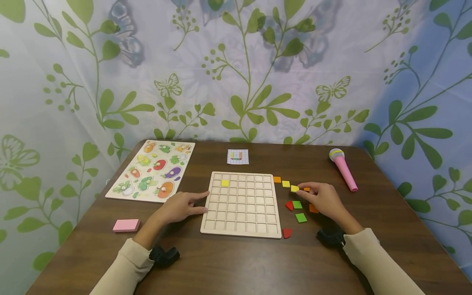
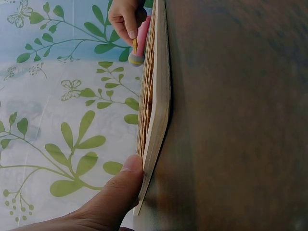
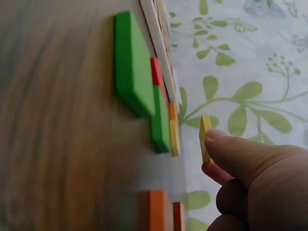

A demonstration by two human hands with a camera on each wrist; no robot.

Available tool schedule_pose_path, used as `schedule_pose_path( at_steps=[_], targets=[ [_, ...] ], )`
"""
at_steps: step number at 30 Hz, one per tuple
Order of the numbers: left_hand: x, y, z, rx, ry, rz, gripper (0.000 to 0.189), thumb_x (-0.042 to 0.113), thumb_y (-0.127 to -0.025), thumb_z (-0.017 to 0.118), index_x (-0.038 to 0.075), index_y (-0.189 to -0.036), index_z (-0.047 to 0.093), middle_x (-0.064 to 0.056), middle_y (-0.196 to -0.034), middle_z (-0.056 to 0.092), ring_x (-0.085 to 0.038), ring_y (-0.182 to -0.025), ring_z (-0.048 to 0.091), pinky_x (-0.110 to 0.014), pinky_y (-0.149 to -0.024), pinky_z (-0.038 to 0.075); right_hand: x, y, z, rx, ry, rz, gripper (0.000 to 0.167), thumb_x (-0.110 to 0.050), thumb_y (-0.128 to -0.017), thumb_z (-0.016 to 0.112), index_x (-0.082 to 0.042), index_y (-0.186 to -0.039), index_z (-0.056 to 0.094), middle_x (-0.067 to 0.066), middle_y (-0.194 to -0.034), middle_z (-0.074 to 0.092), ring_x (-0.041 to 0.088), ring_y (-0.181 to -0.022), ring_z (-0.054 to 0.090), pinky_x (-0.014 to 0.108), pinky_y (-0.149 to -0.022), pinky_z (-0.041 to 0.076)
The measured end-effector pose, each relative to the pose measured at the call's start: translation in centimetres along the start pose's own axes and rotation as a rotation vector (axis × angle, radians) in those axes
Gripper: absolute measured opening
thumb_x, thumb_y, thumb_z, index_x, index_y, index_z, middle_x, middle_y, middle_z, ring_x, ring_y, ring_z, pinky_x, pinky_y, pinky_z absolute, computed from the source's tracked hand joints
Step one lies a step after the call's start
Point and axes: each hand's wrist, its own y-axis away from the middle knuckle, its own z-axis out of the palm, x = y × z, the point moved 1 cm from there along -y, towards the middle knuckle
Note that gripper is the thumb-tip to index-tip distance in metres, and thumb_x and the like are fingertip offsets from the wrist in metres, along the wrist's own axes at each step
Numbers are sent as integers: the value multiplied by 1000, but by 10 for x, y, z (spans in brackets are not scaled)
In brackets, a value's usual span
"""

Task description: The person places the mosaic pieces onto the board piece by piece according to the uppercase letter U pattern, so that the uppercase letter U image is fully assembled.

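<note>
A wooden grid board [image 1: 241,205] lies mid-table, with one yellow square tile [image 1: 225,183] in a cell near its upper left. My left hand [image 1: 183,207] touches the board's left edge, index finger and thumb spread apart; the left wrist view shows the thumb [image 2: 126,180] against its side. To the right of the board, my right hand [image 1: 322,198] pinches another yellow tile [image 3: 205,138] between thumb and finger, raised off the table. Around that hand lie orange tiles [image 1: 277,179], a further yellow tile [image 1: 286,184], green tiles [image 1: 300,218] and red quarter-round pieces [image 1: 287,233].
A small card with a coloured pattern [image 1: 237,156] lies behind the board. At the left are a vegetable picture board [image 1: 151,170] and a pink block [image 1: 126,225]. A pink toy microphone [image 1: 344,170] lies at the back right, near a patterned curtain [image 1: 236,73].
</note>
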Motion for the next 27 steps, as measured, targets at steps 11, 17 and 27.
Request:
schedule_pose_path(
  at_steps=[11,17,27],
  targets=[
    [0,1,1,-8,-4,-12,64,52,-92,72,29,-150,55,6,-58,39,-9,-52,30,-28,-50,29,-16,0,-2,19,-26,-20,29,-34,-91,79,-14,-111,79,-3,-57,41,16,-45,38,28,-43,29],
    [-2,5,3,-4,-8,-24,64,52,-91,73,29,-149,56,7,-57,38,-8,-52,29,-27,-50,27,-29,-5,4,-8,-53,-36,30,-35,-92,79,-13,-113,78,-3,-58,42,16,-48,38,28,-45,30],
    [2,1,0,1,-10,-6,65,53,-91,72,29,-149,56,7,-56,38,-8,-52,28,-27,-50,27,-52,-10,14,-33,-90,-45,29,-30,-91,79,-11,-113,78,-3,-57,42,15,-48,37,28,-45,30]
  ],
)
